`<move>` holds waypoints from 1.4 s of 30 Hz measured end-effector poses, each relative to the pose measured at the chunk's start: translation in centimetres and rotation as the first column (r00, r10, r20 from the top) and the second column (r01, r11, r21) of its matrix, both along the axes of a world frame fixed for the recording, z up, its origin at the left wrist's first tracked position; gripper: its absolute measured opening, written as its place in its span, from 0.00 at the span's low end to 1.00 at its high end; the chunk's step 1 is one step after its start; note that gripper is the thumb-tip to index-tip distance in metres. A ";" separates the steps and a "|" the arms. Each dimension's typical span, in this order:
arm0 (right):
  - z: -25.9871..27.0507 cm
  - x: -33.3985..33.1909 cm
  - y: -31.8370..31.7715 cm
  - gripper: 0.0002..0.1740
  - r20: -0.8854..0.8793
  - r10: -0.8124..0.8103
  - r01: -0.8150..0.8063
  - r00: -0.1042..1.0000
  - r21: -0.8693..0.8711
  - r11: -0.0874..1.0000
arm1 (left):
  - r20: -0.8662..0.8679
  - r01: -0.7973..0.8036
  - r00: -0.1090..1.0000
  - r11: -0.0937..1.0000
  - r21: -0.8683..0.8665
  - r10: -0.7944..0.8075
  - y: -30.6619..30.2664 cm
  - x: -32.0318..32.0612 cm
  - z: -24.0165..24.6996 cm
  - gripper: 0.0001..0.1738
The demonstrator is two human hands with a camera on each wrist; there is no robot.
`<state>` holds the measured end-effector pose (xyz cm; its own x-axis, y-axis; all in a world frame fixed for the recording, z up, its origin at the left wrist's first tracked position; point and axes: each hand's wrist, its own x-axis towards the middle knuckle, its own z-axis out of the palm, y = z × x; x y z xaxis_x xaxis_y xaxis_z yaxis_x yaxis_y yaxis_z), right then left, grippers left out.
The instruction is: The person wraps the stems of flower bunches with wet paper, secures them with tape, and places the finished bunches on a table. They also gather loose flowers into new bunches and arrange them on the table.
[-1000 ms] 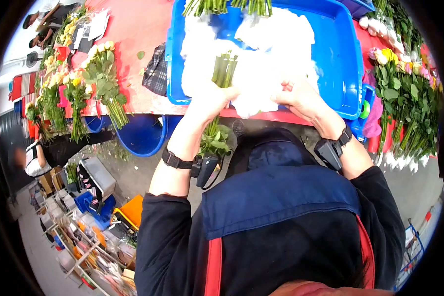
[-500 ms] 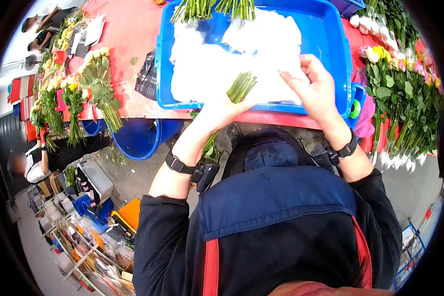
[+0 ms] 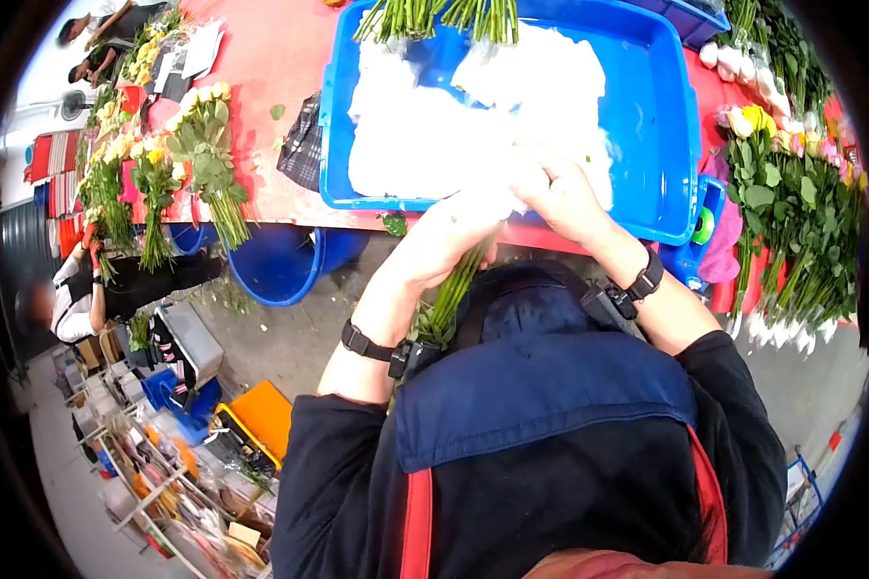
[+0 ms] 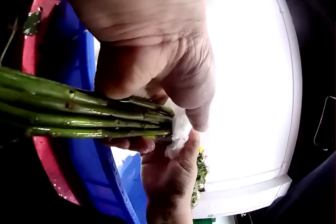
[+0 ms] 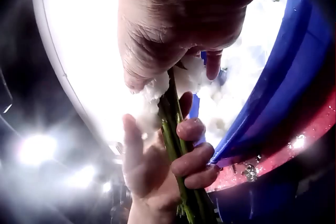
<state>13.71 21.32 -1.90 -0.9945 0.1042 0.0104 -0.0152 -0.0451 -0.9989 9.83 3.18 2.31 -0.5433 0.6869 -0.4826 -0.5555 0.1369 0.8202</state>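
The left hand point(image 3: 451, 234) grips a bundle of green stems point(image 3: 457, 287) at the tub's near edge, its fingers curled round them in the right wrist view. A wad of wet white cotton point(image 4: 180, 132) covers the cut ends of the stems point(image 4: 89, 113). The right hand point(image 4: 170, 174) pinches this cotton against the ends; in the right wrist view the right hand point(image 5: 178, 24) comes down over the cotton point(image 5: 156, 90) from above. Behind both hands, more white cotton point(image 3: 406, 145) fills much of the blue tub point(image 3: 652, 145).
Two stem bundles point(image 3: 492, 19) lie at the tub's far edge. Flowers with white-wrapped ends point(image 3: 792, 232) lie at the right, and rose bunches point(image 3: 206, 154) at the left of the red table point(image 3: 270, 48). A blue bucket point(image 3: 275, 265) stands below the table's edge; another person point(image 3: 72, 299) is at far left.
The right hand has moved from above the cotton in the tub to the stem ends. The left hand has turned the bundle, and its cut ends are now covered by cotton.
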 end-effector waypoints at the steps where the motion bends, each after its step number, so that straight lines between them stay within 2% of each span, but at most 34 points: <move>1: 0.3 0.0 -0.1 0.27 -0.019 -0.007 0.008 1.000 0.054 0.998 | 0.109 -0.143 0.984 0.989 0.037 0.138 0.0 0.3 0.1 0.10; 2: 0.7 0.1 -0.2 0.27 -0.036 -0.011 0.015 0.999 0.108 0.994 | 0.074 -0.129 0.989 0.992 -0.006 0.129 -0.1 0.4 -0.2 0.11; 3: 1.7 0.1 0.2 0.26 -0.186 -0.032 0.085 0.982 0.286 0.955 | 0.040 -0.119 0.992 0.992 -0.048 0.121 -0.5 0.5 -0.8 0.11; 5: 4.0 -0.1 1.4 0.23 -0.472 0.026 0.280 0.881 0.565 0.776 | -0.015 -0.104 0.995 0.988 -0.113 0.103 -0.7 0.3 -1.0 0.11; 8: 4.2 0.2 2.1 0.17 -0.254 0.157 0.037 0.954 0.623 0.782 | -0.066 -0.084 0.995 0.981 -0.176 0.074 -0.7 0.6 -0.5 0.11; 10: 4.4 0.3 1.4 0.14 -0.172 0.100 0.012 0.980 0.553 0.833 | -0.123 -0.081 0.991 0.979 -0.190 0.059 -0.3 0.8 -0.7 0.11; 11: 4.4 0.3 1.1 0.12 -0.127 0.074 0.001 0.989 0.514 0.858 | -0.053 -0.138 0.990 0.979 -0.153 0.132 -0.4 0.7 -0.9 0.13; 13: 3.8 0.4 0.7 0.10 0.060 0.029 -0.044 0.998 0.253 0.967 | 0.096 -0.255 0.960 0.962 -0.097 0.264 -0.8 0.8 -1.5 0.16; 14: 3.5 0.5 0.5 0.09 0.156 0.027 -0.045 0.987 0.111 0.993 | 0.074 -0.266 0.959 0.957 -0.116 0.275 -0.8 0.9 -1.6 0.16; 17: 3.3 0.3 0.0 0.07 0.280 -0.035 0.030 0.959 0.023 0.999 | -0.003 -0.270 0.962 0.948 -0.168 0.273 -0.6 1.0 -1.8 0.18; 19: 2.8 0.2 0.3 0.08 0.297 -0.008 -0.004 0.955 0.038 0.999 | -0.054 -0.234 0.972 0.951 -0.204 0.227 -0.6 1.1 -1.7 0.19; 20: 2.6 0.1 0.6 0.09 0.304 0.006 -0.021 0.953 0.046 0.999 | -0.033 -0.246 0.969 0.950 -0.191 0.244 -0.8 1.0 -1.8 0.18; 23: 3.0 -0.1 1.3 0.07 0.347 0.019 0.028 0.938 -0.130 0.991 | 0.031 -0.280 0.957 0.950 -0.136 0.287 -1.3 0.8 -2.3 0.17; 25: 2.2 -0.3 1.3 0.07 0.355 -0.017 0.081 0.935 -0.165 0.983 | 0.072 -0.316 0.945 0.946 -0.068 0.321 -1.2 0.7 -2.4 0.15; 28: 1.9 -0.4 1.2 0.06 0.412 -0.035 0.141 0.911 -0.230 0.963 | 0.059 -0.264 0.962 0.963 -0.045 0.267 -1.3 0.5 -2.6 0.14; 32: 2.2 -0.6 1.2 0.08 0.456 0.026 0.118 0.890 -0.284 0.952 | 0.046 -0.151 0.986 0.981 -0.122 0.157 -1.4 0.0 -2.1 0.16; 35: -0.1 -1.1 1.9 0.09 0.400 -0.165 0.248 0.901 -0.164 0.955 | 0.077 -0.111 0.989 0.984 -0.139 0.122 -1.3 -0.4 -2.3 0.15; 39: 0.2 -1.0 2.4 0.09 0.398 -0.255 0.364 0.881 -0.228 0.903 | 0.103 -0.179 0.975 0.968 -0.177 0.199 -0.7 -0.4 -1.6 0.15; 42: -4.0 -1.5 7.5 0.09 0.488 -0.405 0.550 0.773 -0.195 0.812 | 0.142 -0.194 0.966 0.970 -0.149 0.215 -1.5 -0.7 -1.6 0.15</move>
